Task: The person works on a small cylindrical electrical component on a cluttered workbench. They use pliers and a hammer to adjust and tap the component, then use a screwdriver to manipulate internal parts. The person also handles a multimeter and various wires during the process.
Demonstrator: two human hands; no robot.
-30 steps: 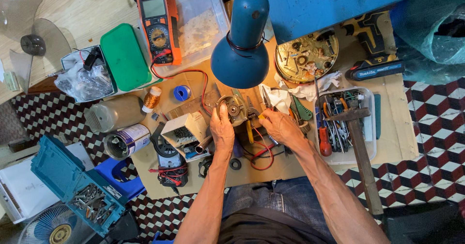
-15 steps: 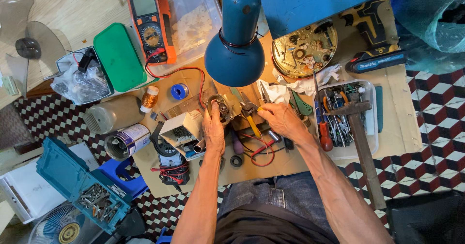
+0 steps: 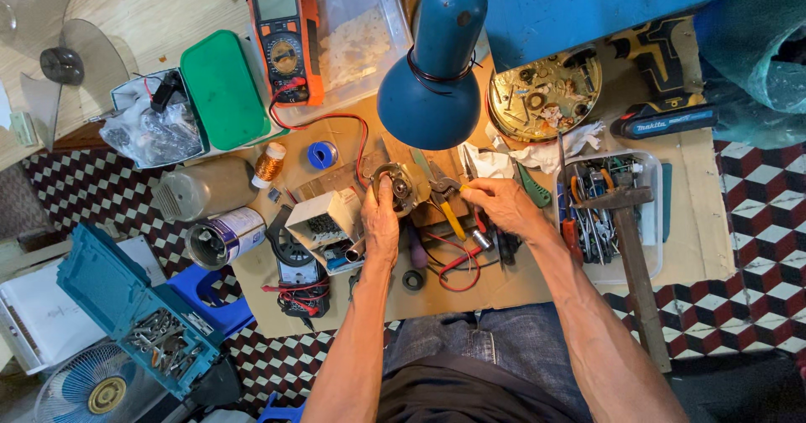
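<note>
Motor, small and round, gripped upright in left hand, fingers clamped on its casing, just below blue lamp shade. Yellow-handled pliers pinched in right hand, fingers closed on handles, tips against motor. Lay beneath lamp too: red leads on cardboard-topped desk. Orange multimeter left of lamp.

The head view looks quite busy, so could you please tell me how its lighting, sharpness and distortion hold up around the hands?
In the head view, light is even, with soft shadows; the left hand on the small motor and the right hand are fairly sharp. The blue lamp shade, close to the lens, hides bench behind it. The checkered floor bends near the frame edges, suggesting wide-angle distortion.
</note>
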